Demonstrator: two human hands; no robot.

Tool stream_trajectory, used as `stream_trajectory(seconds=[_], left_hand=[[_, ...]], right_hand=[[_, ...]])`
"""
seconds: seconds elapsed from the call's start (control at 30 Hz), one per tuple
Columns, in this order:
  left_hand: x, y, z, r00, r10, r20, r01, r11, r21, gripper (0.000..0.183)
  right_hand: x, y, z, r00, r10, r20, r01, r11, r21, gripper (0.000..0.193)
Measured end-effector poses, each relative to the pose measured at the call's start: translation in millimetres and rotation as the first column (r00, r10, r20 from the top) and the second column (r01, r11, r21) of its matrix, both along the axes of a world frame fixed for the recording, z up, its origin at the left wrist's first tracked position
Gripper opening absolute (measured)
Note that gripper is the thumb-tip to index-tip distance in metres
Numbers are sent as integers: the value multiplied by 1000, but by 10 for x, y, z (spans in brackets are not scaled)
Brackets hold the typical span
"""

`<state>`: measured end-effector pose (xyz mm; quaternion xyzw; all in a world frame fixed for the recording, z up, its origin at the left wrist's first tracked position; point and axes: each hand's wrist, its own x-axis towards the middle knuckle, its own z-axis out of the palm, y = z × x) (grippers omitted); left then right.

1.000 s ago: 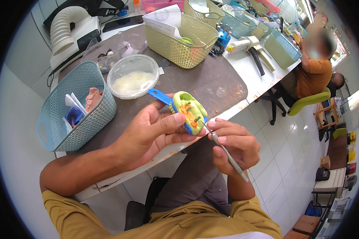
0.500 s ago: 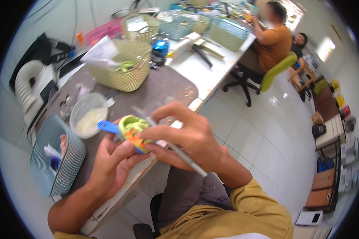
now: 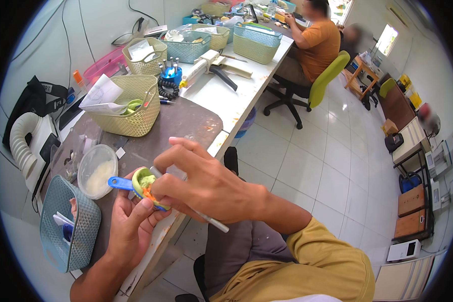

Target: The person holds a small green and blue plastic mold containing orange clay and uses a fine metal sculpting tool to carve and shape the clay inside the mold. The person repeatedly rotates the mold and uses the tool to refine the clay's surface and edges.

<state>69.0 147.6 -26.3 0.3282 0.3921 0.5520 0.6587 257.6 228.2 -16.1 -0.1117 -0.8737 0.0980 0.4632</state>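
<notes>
My left hand (image 3: pixel 131 226) is closed around a small cup-shaped piece (image 3: pixel 144 180) with a green rim, orange bits inside and a blue handle that sticks out to the left. Over it, my right hand (image 3: pixel 214 190) grips a thin grey rod-like tool (image 3: pixel 216 224). One end of the rod sticks out below the palm; its working tip is hidden by the fingers and the piece. Right fingertips are at the orange part of the piece. Just left of the hands, on the brown mat (image 3: pixel 186 118), stands a clear round tub (image 3: pixel 111 151) of whitish material.
A blue-grey basket (image 3: pixel 88 221) stands at the table's left. Behind the tub is a yellow-green basket (image 3: pixel 136 126) with papers and green pieces. A blue tool holder (image 3: pixel 171 75) and more baskets line the wall. A person in orange (image 3: pixel 317 45) sits farther along the table.
Both hands, with the piece and the rod, have shifted slightly left in view, and the head view has turned. The right fingers now cover more of the piece.
</notes>
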Motion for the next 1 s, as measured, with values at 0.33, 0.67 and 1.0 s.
stream_trajectory(seconds=[0.33, 0.67, 1.0], left_hand=[[20, 19, 35, 1000, -8, -5, 8, 1000, -11, 67], [46, 25, 54, 1000, -16, -11, 16, 1000, 5, 72], [41, 75, 54, 998, -26, 61, 27, 1000, -16, 72]], right_hand=[[274, 43, -192, 965, -225, -135, 198, 961, -193, 16], [528, 111, -929, 467, -611, -639, -261, 595, -760, 40], [407, 638, -1483, 221, -802, -555, -624, 321, -713, 54]])
